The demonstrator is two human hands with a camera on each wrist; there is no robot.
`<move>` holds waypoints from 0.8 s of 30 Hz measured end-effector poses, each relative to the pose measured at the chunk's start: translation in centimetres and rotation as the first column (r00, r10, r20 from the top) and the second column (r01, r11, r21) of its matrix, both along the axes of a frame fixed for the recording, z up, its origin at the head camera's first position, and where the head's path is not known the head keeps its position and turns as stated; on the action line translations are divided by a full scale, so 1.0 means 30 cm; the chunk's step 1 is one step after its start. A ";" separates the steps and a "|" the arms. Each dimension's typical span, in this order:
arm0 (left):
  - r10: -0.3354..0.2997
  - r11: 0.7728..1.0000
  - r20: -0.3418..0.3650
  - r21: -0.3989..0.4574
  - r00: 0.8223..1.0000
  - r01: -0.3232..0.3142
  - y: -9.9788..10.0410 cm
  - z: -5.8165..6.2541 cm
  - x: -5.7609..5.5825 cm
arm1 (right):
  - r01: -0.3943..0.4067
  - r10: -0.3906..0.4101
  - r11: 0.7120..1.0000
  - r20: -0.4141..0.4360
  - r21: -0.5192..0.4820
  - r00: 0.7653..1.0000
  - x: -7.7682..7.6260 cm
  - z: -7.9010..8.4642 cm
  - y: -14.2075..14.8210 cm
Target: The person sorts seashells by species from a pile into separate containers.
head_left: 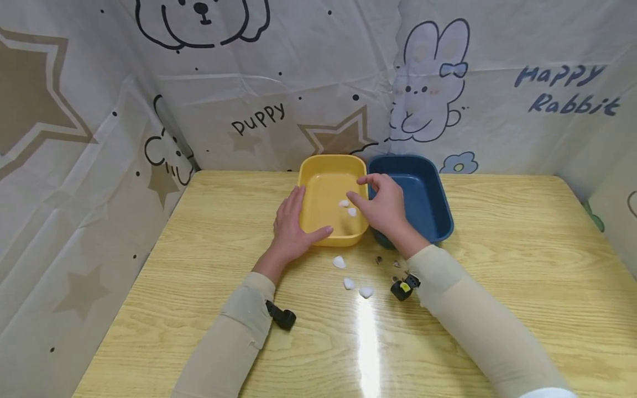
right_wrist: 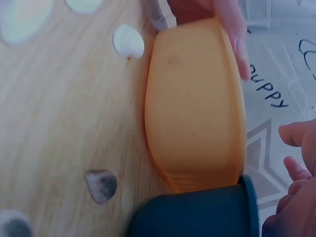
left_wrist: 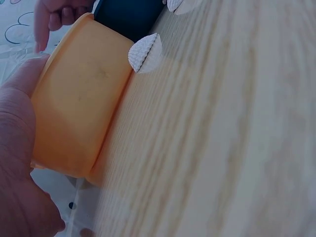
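On the wood-grain table (head_left: 199, 249): one yellow tray (head_left: 318, 190), rounded rectangle, near the back edge, containing two white seashells (head_left: 352, 211); one dark blue tray (head_left: 423, 204), adjoining at right; three loose white seashells (head_left: 339, 262), in front; small dark shells (head_left: 379, 260), near the right sleeve (head_left: 448, 276). Left hand (head_left: 292, 226): fingers extended along yellow tray's left side, thumb over near rim. Right hand (head_left: 382, 204): above its right rim, thumb and forefinger parted, grip open.

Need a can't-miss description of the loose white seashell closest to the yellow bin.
On the wooden table, find the yellow bin left of the blue bin. Just in front of its near wall lies a white seashell. It's nearer the bin than the other two white shells on the tabletop.
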State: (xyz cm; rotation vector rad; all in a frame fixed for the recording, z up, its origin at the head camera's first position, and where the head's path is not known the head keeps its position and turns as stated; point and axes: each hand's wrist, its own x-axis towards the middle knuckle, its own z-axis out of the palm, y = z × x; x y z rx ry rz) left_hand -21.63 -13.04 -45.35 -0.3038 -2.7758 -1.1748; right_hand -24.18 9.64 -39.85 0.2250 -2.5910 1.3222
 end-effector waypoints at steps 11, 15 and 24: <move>0.003 1.000 -0.005 0.001 1.000 -0.003 -0.003 -0.007 -0.004 | -0.090 0.088 0.996 -0.074 -0.028 0.993 0.134 0.014 0.007; 0.000 1.000 -0.016 -0.004 1.000 0.000 -0.003 -0.007 -0.005 | -0.123 0.120 0.992 -0.133 -0.012 0.984 0.171 0.010 0.007; -0.001 1.000 -0.008 -0.003 1.000 0.000 0.000 -0.001 -0.001 | -0.175 0.174 0.985 -0.145 0.005 0.974 0.239 -0.008 0.012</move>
